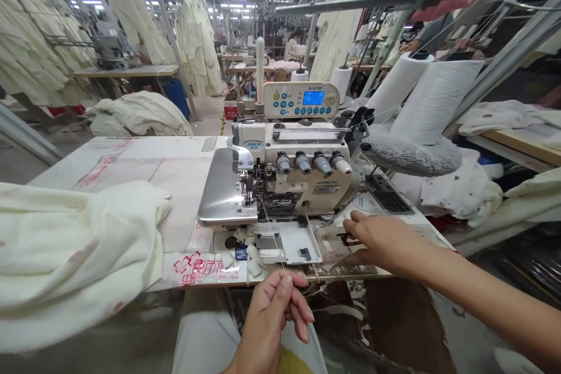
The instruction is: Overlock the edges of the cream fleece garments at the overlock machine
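Observation:
At the table's front edge my left hand (274, 310) is closed, thumb and index finger pinched on a thin white thread (270, 225). The thread runs up to the needle area of a white overlock sewing machine (302, 169). The machine's front cover (302, 245) hangs folded down, baring the dark inside. My right hand (377, 239) is over the table to the right of that cover, its fingers apart. Between them, close to the tabletop, lies a small dark tool (349, 239), partly hidden and too unclear to name.
Cream fabric (83, 245) drapes over the table's left side. A control panel (301, 100) with a lit screen tops the machine. Large white thread cones (442, 99) stand at the right behind it. A metal bar (359, 0) crosses overhead. White cloth (460, 187) is heaped at the right.

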Demonstrator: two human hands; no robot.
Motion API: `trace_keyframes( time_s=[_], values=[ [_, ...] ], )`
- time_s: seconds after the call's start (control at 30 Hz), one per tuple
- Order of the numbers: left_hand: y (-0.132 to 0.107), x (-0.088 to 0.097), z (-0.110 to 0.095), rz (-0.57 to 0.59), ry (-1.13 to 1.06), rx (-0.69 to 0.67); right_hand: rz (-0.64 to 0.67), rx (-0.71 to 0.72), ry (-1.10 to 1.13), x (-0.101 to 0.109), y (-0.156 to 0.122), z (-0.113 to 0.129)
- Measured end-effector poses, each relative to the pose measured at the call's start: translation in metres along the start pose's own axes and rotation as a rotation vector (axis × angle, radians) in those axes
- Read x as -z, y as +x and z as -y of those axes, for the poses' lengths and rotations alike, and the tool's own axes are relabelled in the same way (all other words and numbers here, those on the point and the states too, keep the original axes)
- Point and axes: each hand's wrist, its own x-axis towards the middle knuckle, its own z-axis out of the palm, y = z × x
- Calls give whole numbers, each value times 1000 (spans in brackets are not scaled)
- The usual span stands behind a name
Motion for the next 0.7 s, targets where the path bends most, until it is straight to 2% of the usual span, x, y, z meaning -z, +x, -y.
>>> trace_keyframes(
  time_s=[0.17,0.33,0.47,0.53,0.63,0.7],
  values=[
    [8,2,-1,80,25,13,-25,37,-94,-6,7,-6],
    [9,0,-1,82,15,18,-62,47,-124,-14,12,-7],
    [10,0,0,81,1,19,-119,137,-168,-18,-1,-19],
    [11,-1,1,90,-6,8,-157,118,-163,-17,-12,-29],
    [13,-3,1,107,-13,-5,-200,-35,18,-6,-28,-35],
    [15,-5,2,129,-15,-8,-219,-43,263,5,-34,-29]
  ],
)
